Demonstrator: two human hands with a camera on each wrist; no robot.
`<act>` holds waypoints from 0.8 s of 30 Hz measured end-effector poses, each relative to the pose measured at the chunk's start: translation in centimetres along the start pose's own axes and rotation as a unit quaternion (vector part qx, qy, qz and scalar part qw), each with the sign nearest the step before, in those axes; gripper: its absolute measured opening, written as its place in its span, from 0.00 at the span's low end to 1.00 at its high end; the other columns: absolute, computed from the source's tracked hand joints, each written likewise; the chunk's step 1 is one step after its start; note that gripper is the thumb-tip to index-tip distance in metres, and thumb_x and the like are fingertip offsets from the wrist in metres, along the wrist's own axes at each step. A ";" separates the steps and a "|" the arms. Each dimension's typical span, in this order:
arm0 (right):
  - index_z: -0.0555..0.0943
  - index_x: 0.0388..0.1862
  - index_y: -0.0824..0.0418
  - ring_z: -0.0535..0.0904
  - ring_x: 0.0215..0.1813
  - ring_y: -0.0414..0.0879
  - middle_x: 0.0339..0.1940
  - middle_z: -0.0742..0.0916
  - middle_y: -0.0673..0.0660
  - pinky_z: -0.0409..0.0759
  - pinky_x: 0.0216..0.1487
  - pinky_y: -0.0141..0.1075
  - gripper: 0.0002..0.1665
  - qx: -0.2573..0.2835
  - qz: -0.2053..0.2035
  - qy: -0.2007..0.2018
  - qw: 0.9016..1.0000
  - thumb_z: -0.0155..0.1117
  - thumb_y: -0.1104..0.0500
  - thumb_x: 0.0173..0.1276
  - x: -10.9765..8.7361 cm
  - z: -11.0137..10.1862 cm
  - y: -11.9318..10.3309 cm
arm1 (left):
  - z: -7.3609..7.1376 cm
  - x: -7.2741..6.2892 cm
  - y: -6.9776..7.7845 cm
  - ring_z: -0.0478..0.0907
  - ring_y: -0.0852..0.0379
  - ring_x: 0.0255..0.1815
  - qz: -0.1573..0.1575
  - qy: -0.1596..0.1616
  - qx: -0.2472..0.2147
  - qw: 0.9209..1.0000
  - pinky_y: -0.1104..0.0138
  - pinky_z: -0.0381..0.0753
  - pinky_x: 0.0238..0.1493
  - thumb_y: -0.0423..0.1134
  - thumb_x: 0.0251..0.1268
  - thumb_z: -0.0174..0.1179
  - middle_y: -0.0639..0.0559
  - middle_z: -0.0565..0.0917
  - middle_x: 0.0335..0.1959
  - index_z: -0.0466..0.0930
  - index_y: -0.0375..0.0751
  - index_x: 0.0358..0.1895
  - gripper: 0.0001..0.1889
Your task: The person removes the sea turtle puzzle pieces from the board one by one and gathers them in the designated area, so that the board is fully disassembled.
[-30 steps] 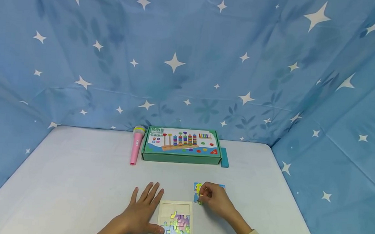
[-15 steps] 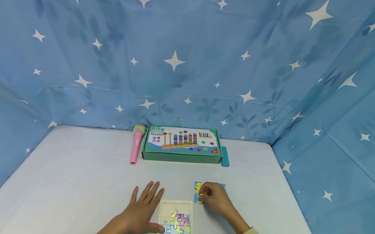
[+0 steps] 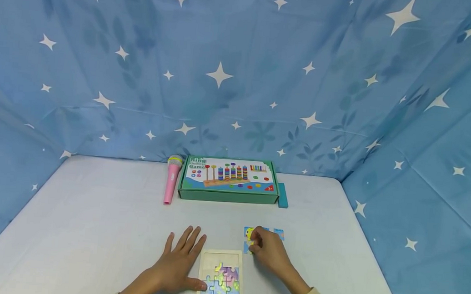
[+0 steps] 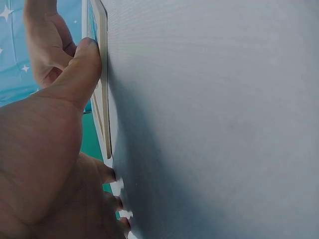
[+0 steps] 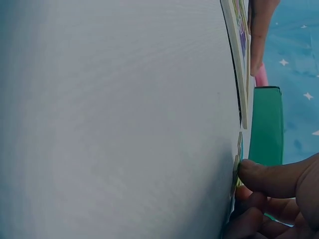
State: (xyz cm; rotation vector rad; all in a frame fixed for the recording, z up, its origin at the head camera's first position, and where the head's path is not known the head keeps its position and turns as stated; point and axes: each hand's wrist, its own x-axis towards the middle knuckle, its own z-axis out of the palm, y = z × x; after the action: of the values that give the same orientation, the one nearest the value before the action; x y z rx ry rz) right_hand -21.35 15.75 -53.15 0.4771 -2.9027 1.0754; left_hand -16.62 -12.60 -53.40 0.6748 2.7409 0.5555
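Your left hand [image 3: 175, 269] lies with its fingers apart, thumb on the left edge of the tray [image 3: 210, 258]; joined pieces [image 3: 226, 280] sit inside; your right hand [image 3: 270, 252] pinches a piece [image 5: 236, 172] between thumb and finger, near the tray's upper right corner; loose pieces [image 3: 279, 234] lie beside it.

Blue star-printed cloth backdrop [image 3: 251, 43]; white tabletop [image 3: 91, 219] below.

On my remote monitors, the head view looks forward and down across the table [image 3: 102, 229] from high and well back; both wrist views, low, close and turned on edge, skim its surface. I find the wooden tray [image 3: 209, 260] in all three.
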 end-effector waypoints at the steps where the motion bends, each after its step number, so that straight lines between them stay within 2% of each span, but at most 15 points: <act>1: 0.76 0.30 0.60 0.67 0.25 0.36 0.21 0.74 0.45 0.68 0.27 0.31 0.17 0.001 0.000 0.000 1.000 0.76 0.74 0.55 0.0 0.0 -0.1 | 0.0 0.0 0.0 0.37 0.34 0.83 0.000 0.000 -0.001 1.000 0.27 0.34 0.70 0.78 0.50 0.63 0.36 0.46 0.83 0.53 0.36 0.81 0.64; 8: 0.76 0.31 0.59 0.68 0.26 0.37 0.22 0.75 0.45 0.68 0.28 0.31 0.16 -0.013 0.001 -0.006 1.000 0.76 0.73 0.56 0.0 -0.1 -0.5 | -0.2 -0.1 0.0 0.37 0.34 0.83 -0.001 0.001 -0.004 1.000 0.27 0.34 0.70 0.77 0.50 0.64 0.35 0.46 0.83 0.53 0.36 0.81 0.64; 13: 0.82 0.39 0.61 0.71 0.30 0.37 0.34 0.82 0.49 0.72 0.30 0.32 0.12 -0.042 -0.039 -0.021 0.998 0.76 0.67 0.60 -0.5 -0.6 -2.1 | -0.4 -0.2 0.2 0.38 0.34 0.83 0.006 0.002 -0.003 1.000 0.26 0.35 0.70 0.77 0.50 0.64 0.35 0.47 0.83 0.53 0.35 0.81 0.64; 16: 0.85 0.48 0.61 0.74 0.33 0.37 0.43 0.84 0.52 0.76 0.33 0.32 0.14 -0.045 -0.080 -0.078 0.993 0.75 0.63 0.63 -0.9 -0.6 -3.5 | -0.5 -0.2 0.3 0.39 0.34 0.83 0.010 0.004 0.002 1.000 0.26 0.36 0.70 0.77 0.51 0.63 0.34 0.47 0.83 0.53 0.35 0.81 0.63; 18: 0.85 0.51 0.60 0.73 0.35 0.35 0.45 0.83 0.51 0.77 0.36 0.32 0.17 -0.059 -0.099 -0.128 0.985 0.75 0.60 0.64 -1.1 -0.2 -4.4 | -0.6 -0.3 0.3 0.39 0.34 0.83 0.011 0.007 0.004 1.000 0.26 0.37 0.70 0.77 0.51 0.63 0.34 0.48 0.83 0.53 0.35 0.81 0.63; 21: 0.85 0.52 0.59 0.73 0.35 0.33 0.44 0.82 0.48 0.79 0.38 0.32 0.19 -0.095 -0.109 -0.183 0.972 0.76 0.54 0.64 -1.4 0.5 -5.5 | -0.6 -0.4 0.3 0.40 0.33 0.83 0.014 0.011 0.004 1.000 0.26 0.37 0.70 0.76 0.51 0.64 0.34 0.48 0.83 0.54 0.35 0.81 0.63; 24: 0.85 0.49 0.58 0.72 0.34 0.32 0.40 0.80 0.46 0.78 0.38 0.32 0.19 -0.126 -0.108 -0.202 0.965 0.77 0.52 0.62 -1.7 1.4 -6.2 | -0.5 -0.5 0.3 0.40 0.33 0.82 0.016 0.014 0.004 1.000 0.26 0.38 0.70 0.76 0.51 0.64 0.33 0.48 0.83 0.54 0.34 0.81 0.63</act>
State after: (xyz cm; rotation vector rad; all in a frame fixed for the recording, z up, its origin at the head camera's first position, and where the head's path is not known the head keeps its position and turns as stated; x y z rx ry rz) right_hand -17.84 10.87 -50.44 1.0818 -3.1565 0.6267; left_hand -16.30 -12.78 -52.73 0.7188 2.7648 0.5655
